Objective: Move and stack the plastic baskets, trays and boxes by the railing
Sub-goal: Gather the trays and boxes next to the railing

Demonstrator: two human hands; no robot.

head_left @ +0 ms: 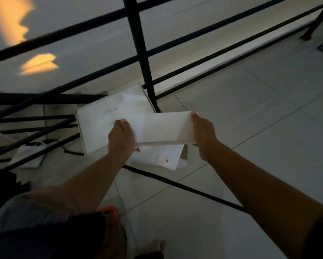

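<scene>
I hold a flat white box in the air with both hands. My left hand grips its left end and my right hand grips its right end, thumbs on top. Below it a bigger white box lies on the tiled floor against the foot of the black railing post. White sheets or a lower tray stick out from under the held box; the dim, blurred view does not show which.
The black railing runs across the top and left, with a drop behind it. A black cable crosses the floor tiles. Another white item lies behind the bars at left. A bare foot shows at the bottom.
</scene>
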